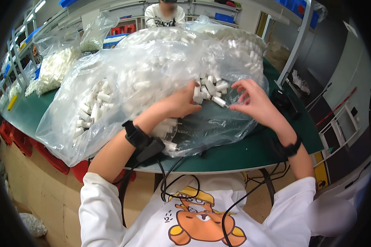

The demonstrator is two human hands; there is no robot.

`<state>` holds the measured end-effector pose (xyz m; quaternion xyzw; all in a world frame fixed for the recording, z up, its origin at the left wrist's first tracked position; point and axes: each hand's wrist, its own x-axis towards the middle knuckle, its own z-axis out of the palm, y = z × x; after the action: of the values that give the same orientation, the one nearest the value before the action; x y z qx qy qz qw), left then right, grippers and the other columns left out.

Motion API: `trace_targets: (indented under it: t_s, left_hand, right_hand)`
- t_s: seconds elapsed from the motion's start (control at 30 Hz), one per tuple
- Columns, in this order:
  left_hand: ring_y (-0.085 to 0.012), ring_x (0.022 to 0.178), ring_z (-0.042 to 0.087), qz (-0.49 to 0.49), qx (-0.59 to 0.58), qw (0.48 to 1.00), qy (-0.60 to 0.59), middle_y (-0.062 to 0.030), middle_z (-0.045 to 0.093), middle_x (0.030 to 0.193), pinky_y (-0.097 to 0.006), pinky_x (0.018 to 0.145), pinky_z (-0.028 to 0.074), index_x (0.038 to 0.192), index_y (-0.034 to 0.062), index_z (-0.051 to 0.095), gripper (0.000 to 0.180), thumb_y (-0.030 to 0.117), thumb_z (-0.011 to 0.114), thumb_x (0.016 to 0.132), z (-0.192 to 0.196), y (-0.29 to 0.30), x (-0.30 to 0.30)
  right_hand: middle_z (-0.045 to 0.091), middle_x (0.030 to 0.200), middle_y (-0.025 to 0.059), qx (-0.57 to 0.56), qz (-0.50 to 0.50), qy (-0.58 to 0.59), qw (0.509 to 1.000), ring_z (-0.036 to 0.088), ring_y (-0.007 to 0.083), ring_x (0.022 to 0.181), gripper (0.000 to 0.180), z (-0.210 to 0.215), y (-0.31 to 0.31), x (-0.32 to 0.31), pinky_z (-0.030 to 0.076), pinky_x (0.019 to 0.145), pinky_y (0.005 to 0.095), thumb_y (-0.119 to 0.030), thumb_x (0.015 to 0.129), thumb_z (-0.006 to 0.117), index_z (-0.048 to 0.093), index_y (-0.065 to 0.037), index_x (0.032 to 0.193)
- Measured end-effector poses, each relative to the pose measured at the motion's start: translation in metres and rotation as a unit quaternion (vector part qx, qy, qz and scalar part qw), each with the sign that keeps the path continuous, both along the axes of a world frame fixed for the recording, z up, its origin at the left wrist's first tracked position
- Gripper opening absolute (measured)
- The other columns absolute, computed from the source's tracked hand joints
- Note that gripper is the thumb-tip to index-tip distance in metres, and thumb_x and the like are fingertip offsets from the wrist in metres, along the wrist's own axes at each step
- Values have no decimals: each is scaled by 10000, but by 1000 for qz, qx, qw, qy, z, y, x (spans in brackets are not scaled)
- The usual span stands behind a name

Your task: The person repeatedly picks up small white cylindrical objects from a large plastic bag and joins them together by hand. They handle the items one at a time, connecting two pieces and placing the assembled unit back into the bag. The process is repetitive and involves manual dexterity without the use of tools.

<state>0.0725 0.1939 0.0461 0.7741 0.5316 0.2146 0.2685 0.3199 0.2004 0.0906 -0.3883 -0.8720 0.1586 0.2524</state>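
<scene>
A big clear plastic bag (152, 61) full of small white plastic cylinders lies on the green table (243, 152). My left hand (181, 101) reaches into the bag's mouth and closes around a bunch of white cylinders (208, 86). My right hand (253, 101) hovers beside the same bunch with fingers spread, its fingertips pinching the bag's clear film near one loose white cylinder (219, 101). Both wrists wear black bands with cables running down to my chest.
More clear bags of white parts (55, 68) lie at the table's far left. Another person in a white shirt (165, 14) sits across the table. A small black device (284, 101) rests near the right edge. Red crates (49, 158) stand under the table's left side.
</scene>
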Motion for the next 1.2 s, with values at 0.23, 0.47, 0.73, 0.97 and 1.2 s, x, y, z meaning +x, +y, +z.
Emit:
trace_targets:
  t_s: [0.23, 0.47, 0.73, 0.97, 1.2]
  left_hand:
    - [-183, 1000, 552, -180, -5, 982, -47, -104, 580, 1030, -328, 820, 449, 1290, 39, 380, 446, 172, 526, 890, 11, -9, 12]
    - [-112, 1008, 546, -268, -111, 896, -335, -50, 593, 1043, -266, 843, 447, 1225, 56, 449, 361, 173, 560, 902, 23, -24, 26]
    - [-90, 900, 562, -209, -30, 909, -360, -25, 612, 962, -240, 802, 439, 1163, 48, 495, 315, 174, 585, 888, 29, -20, 19]
    - [-118, 899, 579, -197, -20, 907, -371, -77, 608, 996, -265, 816, 458, 1207, 40, 473, 360, 192, 570, 895, 33, -16, 12]
    - [-148, 888, 574, -48, 208, 962, -171, -69, 584, 1019, -295, 782, 458, 1089, 60, 573, 234, 134, 561, 867, 14, 1, 3]
  right_hand:
    - [423, 1065, 79, 146, 66, 131, 978, 541, 149, 855, 548, 12, -40, 2, 477, 783, 274, 10, 671, 726, 496, -72, 1162]
    - [406, 1111, 88, 143, 134, 174, 965, 524, 168, 917, 535, 13, -38, -4, 482, 818, 285, 12, 667, 731, 499, -68, 1142]
    - [501, 1007, 103, 258, 72, 71, 961, 519, 240, 954, 317, 29, -39, 10, 425, 823, 319, -68, 671, 738, 548, -51, 925]
    - [531, 961, 66, 236, 80, 98, 963, 547, 201, 908, 117, 34, -27, -8, 426, 804, 297, -88, 726, 706, 659, -56, 828]
    - [546, 903, 50, 399, 19, 108, 910, 556, 173, 888, 153, 85, 27, -28, 428, 756, 273, -228, 729, 730, 709, -98, 807]
